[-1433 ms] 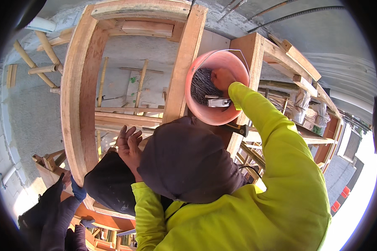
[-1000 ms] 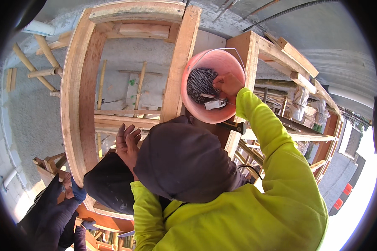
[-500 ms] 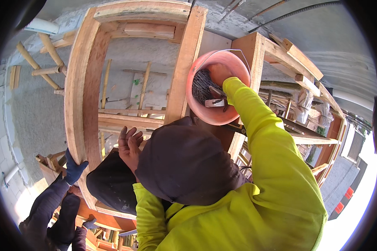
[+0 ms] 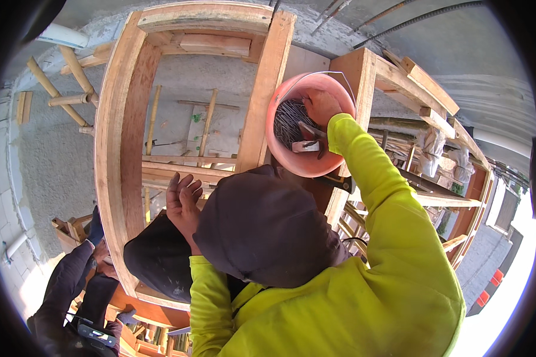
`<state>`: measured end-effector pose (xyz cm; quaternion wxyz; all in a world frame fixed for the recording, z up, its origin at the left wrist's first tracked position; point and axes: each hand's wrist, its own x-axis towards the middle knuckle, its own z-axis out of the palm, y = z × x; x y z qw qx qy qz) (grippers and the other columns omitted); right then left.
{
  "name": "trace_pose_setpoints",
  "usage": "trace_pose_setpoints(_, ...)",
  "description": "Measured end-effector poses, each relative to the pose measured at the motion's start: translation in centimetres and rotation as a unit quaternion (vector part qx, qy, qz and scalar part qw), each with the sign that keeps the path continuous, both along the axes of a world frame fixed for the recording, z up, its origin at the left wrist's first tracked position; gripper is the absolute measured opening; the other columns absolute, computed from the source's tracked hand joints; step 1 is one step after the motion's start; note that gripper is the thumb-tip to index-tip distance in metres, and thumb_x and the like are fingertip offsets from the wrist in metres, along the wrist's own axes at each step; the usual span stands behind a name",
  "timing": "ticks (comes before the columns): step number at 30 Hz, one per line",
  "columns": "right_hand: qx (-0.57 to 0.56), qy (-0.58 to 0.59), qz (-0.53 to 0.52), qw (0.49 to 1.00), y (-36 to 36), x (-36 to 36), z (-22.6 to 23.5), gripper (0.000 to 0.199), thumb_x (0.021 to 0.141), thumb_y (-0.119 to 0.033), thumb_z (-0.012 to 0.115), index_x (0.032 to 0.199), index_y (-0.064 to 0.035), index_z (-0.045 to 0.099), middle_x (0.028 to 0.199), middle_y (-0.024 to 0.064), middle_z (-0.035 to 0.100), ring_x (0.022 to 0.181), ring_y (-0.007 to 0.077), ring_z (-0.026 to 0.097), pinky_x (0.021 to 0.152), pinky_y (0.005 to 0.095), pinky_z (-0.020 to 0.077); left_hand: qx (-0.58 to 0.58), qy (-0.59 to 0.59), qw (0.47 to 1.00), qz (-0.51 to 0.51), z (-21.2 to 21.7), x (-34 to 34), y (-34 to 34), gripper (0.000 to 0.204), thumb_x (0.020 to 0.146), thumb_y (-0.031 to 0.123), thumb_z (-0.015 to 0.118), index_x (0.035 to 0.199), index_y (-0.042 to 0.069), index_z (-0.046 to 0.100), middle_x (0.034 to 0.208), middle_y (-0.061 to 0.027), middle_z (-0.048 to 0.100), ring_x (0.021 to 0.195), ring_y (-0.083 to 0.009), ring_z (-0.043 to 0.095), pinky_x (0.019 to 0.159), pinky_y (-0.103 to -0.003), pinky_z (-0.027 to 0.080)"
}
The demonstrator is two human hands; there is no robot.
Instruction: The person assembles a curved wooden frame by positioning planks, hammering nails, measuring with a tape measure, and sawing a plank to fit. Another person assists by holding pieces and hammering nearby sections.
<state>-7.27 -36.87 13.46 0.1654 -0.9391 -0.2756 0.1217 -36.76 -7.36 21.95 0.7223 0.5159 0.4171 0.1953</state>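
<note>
Head view: your right hand (image 4: pixel 322 108) is apparently gathering nails (image 4: pixel 288 122) at the left side of the bucket (image 4: pixel 294 163), fingertips too hidden to judge; your left hand's (image 4: pixel 186 208) fingers part loosely. Lifting calls for firm pinching.

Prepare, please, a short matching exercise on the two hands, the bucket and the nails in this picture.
Things:
1. Bucket
2. Right hand
3. Left hand
4. Nails

Descriptions:
A. Raised, with nothing visible in its grasp
B. Grey and loosely heaped
C. Pinkish orange, with a thin wire handle
D. Reaching down inside a container

Pairs: 1-C, 2-D, 3-A, 4-B
</note>
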Motion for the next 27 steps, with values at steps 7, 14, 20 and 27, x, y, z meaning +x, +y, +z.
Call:
trace_pose_setpoints(7,0.475,0.313,-0.119,0.814,6.6,-6.0,15.1,0.018,0.104,-0.016,0.060,0.107,0.0014,0.062,0.083,0.0045,0.067,0.070,0.0096,0.063,0.062,0.0242,0.0532,0.028,-0.049,0.970,-0.235,3.9,10.2,-0.4,0.041,0.105,0.023,0.056,0.138,-0.002,0.060,0.119,-0.0136,0.070,0.101,-0.0181,0.068,0.085,-0.031,0.056)
trace_pose_setpoints(14,0.570,0.475,-0.160,0.651,13.2,-10.3,14.5,0.016,0.100,-0.014,0.066,0.097,0.0015,0.067,0.082,0.0059,0.067,0.067,0.0112,0.064,0.057,0.0263,0.0542,-0.159,-0.142,0.897,-0.386,5.3,14.8,-1.1,0.046,0.103,0.025,0.055,0.134,-0.009,0.059,0.131,-0.0163,0.065,0.086,-0.0138,0.058,0.077,-0.031,0.053)
trace_pose_setpoints(20,0.429,0.365,-0.062,0.824,9.1,-11.7,14.4,0.034,0.094,-0.024,0.075,0.115,0.0019,0.069,0.095,0.0149,0.072,0.087,0.0230,0.071,0.077,0.0364,0.0588,-0.185,-0.132,0.954,-0.194,3.3,12.4,-1.3,0.033,0.105,0.029,0.056,0.120,0.000,0.063,0.117,-0.0071,0.062,0.093,-0.0157,0.058,0.091,-0.037,0.052)
trace_pose_setpoints(27,0.072,-0.114,-0.224,0.965,-5.4,-7.0,11.0,0.043,0.091,-0.019,0.066,0.128,0.0025,0.060,0.114,0.0251,0.068,0.106,0.0409,0.067,0.092,0.0464,0.0543,-0.205,-0.016,0.977,-0.060,2.4,6.9,-0.4,0.018,0.103,0.024,0.060,0.101,0.006,0.059,0.094,-0.0044,0.061,0.079,-0.0116,0.056,0.077,-0.028,0.051)
